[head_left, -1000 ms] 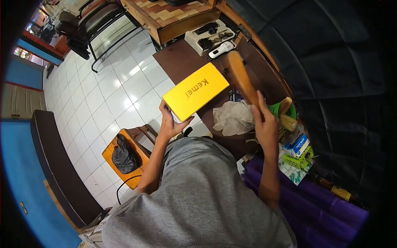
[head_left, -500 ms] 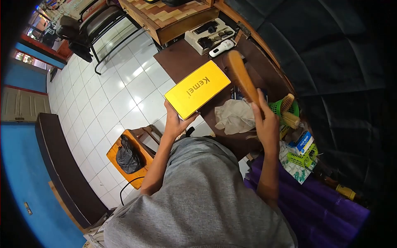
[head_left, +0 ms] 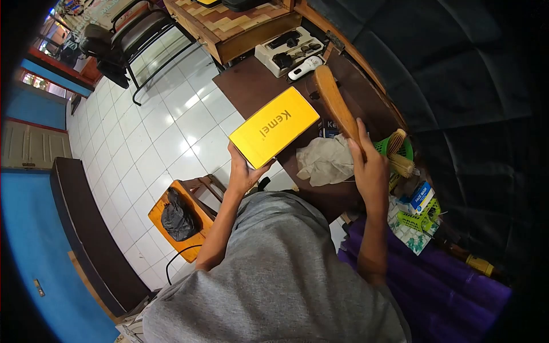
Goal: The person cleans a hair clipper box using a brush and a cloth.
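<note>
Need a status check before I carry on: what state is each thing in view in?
Yellow box: held by the left hand, no opening visible
Wooden tool: held in the right hand
Pale cloth: crumpled on the brown table
White tray: open, dark parts inside
White clipper: lying beside the tray; on or off, cannot tell
Black bag: bunched up on the stool
Face-mask box: open or closed, cannot tell

The box [head_left: 274, 127] is yellow and dark-lettered, the wooden tool [head_left: 334, 98] orange-brown, the table [head_left: 246, 81] dark brown, and the cloth [head_left: 325, 161] off-white.
</note>
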Tool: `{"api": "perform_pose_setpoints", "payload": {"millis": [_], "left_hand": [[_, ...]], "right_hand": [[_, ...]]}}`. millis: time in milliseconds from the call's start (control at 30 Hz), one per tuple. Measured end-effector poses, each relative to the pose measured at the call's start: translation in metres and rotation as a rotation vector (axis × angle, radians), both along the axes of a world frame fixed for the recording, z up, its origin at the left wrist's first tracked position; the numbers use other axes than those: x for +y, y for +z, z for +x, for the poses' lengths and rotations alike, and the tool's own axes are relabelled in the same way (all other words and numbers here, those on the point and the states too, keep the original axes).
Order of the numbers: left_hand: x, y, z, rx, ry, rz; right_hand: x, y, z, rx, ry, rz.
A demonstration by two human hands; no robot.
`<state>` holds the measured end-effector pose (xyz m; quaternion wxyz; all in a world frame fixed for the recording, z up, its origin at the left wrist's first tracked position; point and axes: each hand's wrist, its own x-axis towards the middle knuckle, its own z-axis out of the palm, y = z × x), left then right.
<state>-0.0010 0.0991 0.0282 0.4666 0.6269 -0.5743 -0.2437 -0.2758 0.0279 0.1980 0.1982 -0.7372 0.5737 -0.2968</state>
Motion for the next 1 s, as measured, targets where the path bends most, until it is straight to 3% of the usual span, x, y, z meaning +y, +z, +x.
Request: {"api": "perform_pose_setpoints", "payload": {"millis": [33, 133, 167, 200, 233, 300, 367, 400, 433, 467, 533, 567, 600, 633, 700, 767, 833, 867, 900, 933, 967, 1000], "left_hand": [[0.001, -0.002, 0.002, -0.001, -0.002, 0.002], [0.003, -0.004, -0.004, 0.109, -0.029, -0.056], [0.003, 0.004, -0.008, 0.139, -0.016, -0.097], [0.008, -0.067, 0.022, -0.645, -0.262, -0.226], [0.009, -0.038, 0.010, 0.015, -0.239, -0.016], [0.009, -0.023, 0.002, -0.041, -0.063, -0.107], [0.007, -0.004, -0.003, 0.025, -0.072, -0.036], [0.006, -0.005, -0.003, 0.044, -0.085, -0.044], [0.006, -0.006, -0.002, 0.061, -0.098, -0.052], [0.005, -0.017, 0.001, 0.058, -0.099, -0.054], [0.000, -0.030, 0.003, 0.339, -0.183, -0.012], [0.000, -0.036, 0.008, 0.339, -0.177, -0.010], [-0.002, -0.021, 0.010, 0.102, -0.203, -0.111], [-0.003, -0.009, 0.012, -0.137, -0.233, -0.211], [-0.001, -0.003, 0.011, -0.088, -0.245, -0.177], [0.002, 0.003, 0.009, -0.036, -0.263, -0.143], [0.003, 0.008, 0.005, -0.007, -0.224, -0.108], [0.003, 0.006, 0.006, -0.006, -0.223, -0.110], [0.004, 0.005, 0.010, -0.180, -0.216, -0.151], [0.004, 0.005, 0.014, -0.354, -0.214, -0.193], [0.003, 0.005, 0.016, -0.357, -0.220, -0.198], [0.006, 0.007, 0.017, -0.183, -0.238, -0.051]], "right_hand": [[0.007, 0.004, 0.002, -0.001, -0.002, 0.002], [0.038, 0.013, 0.019, -0.179, 0.340, -0.056], [0.050, 0.013, 0.021, -0.080, 0.438, 0.026], [0.057, 0.012, 0.026, -0.023, 0.483, 0.053], [0.060, 0.012, 0.029, 0.034, 0.529, 0.082], [0.047, -0.013, 0.022, -0.066, 0.320, 0.144], [0.018, -0.023, 0.005, -0.210, 0.120, 0.070], [0.005, -0.032, -0.010, -0.131, 0.044, 0.001], [0.003, -0.005, -0.012, -0.002, -0.106, 0.275], [0.003, -0.003, -0.017, -0.057, -0.061, 0.203], [0.009, -0.001, -0.022, -0.112, -0.008, 0.125], [0.017, 0.000, -0.019, -0.160, 0.108, 0.035], [0.029, 0.001, -0.016, -0.207, 0.221, -0.051], [0.043, 0.011, -0.011, -0.253, 0.263, 0.104], [0.049, -0.005, -0.008, -0.129, 0.314, 0.072], [0.044, -0.026, -0.012, -0.184, 0.216, 0.156], [0.034, -0.054, -0.025, -0.447, -0.078, 0.381], [0.029, -0.073, -0.031, -0.329, -0.034, 0.150], [0.032, -0.069, -0.029, -0.334, -0.040, 0.152], [0.037, -0.062, -0.025, -0.436, -0.068, 0.252], [0.040, -0.058, -0.023, -0.538, -0.090, 0.347], [0.045, -0.060, -0.023, -0.654, -0.072, 0.405]]}}
